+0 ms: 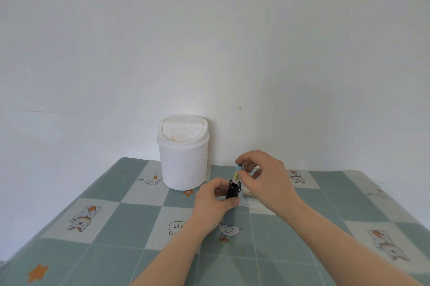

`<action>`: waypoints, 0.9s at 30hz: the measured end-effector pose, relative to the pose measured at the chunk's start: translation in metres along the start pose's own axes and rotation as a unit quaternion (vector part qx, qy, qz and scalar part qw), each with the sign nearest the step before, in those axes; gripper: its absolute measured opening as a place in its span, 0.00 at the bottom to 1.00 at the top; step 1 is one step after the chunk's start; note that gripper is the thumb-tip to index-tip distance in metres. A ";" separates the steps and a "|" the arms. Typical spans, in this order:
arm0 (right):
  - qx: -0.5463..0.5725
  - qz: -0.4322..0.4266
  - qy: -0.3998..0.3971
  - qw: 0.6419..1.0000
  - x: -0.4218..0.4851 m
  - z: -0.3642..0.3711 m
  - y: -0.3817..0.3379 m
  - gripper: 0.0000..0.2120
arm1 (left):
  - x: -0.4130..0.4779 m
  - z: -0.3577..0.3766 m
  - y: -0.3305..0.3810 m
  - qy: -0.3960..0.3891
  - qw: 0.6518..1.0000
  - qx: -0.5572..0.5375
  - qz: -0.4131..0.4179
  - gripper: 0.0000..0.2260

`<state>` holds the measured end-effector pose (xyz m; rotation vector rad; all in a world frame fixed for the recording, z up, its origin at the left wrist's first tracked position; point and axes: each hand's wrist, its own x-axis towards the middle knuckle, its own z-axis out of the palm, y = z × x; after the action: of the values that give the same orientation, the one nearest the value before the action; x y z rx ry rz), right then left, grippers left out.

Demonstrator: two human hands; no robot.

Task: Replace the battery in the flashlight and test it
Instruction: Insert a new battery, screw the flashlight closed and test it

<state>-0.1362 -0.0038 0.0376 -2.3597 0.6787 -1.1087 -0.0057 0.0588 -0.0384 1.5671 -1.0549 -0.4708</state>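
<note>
Head camera first, and it is the only view I have. I see my left hand (214,199) wrapped around a black flashlight (233,191), holding it upright above the table (130,220) with its open end facing up. My right hand (263,176) is closed in a pinch on a small battery (237,172) with a blue and yellow wrapper; thumb and fingers grip its upper part. The battery stands nearly upright, tilted a little, and its lower end sits at the mouth of the flashlight. I cannot tell whether it has entered the barrel or only touches the rim. Both hands are over the far middle of the table, which wears a checked grey-green and white cloth with cartoon animals. Just behind and to the left of my hands stands a white bin (183,153) with a swing lid, against the wall. A pale small thing (249,192) lies on the cloth under my right hand, too hidden to name.
</note>
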 end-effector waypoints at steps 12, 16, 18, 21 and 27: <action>-0.076 -0.041 -0.051 0.995 -0.002 0.004 0.001 0.08 | 0.001 0.001 0.001 -0.003 1.000 -0.002 0.007 0.09; -0.119 -0.039 -0.077 0.989 -0.002 0.009 0.007 0.06 | 0.002 0.001 0.000 -0.002 1.000 0.000 0.005 0.09; -0.125 -0.032 -0.078 0.989 -0.002 0.010 0.008 0.05 | 0.001 0.002 0.000 -0.002 1.000 -0.002 0.005 0.09; -0.127 -0.027 -0.085 0.988 -0.001 0.011 0.008 0.05 | 0.001 0.002 0.001 -0.001 1.000 -0.005 0.007 0.08; -0.114 -0.014 -0.085 0.990 0.001 0.009 0.011 0.05 | 0.000 0.001 0.001 -0.002 1.000 -0.018 -0.002 0.08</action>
<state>-0.1308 -0.0113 0.0264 -2.6286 0.7462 -0.8663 -0.0068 0.0577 -0.0377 1.5375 -1.0419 -0.4928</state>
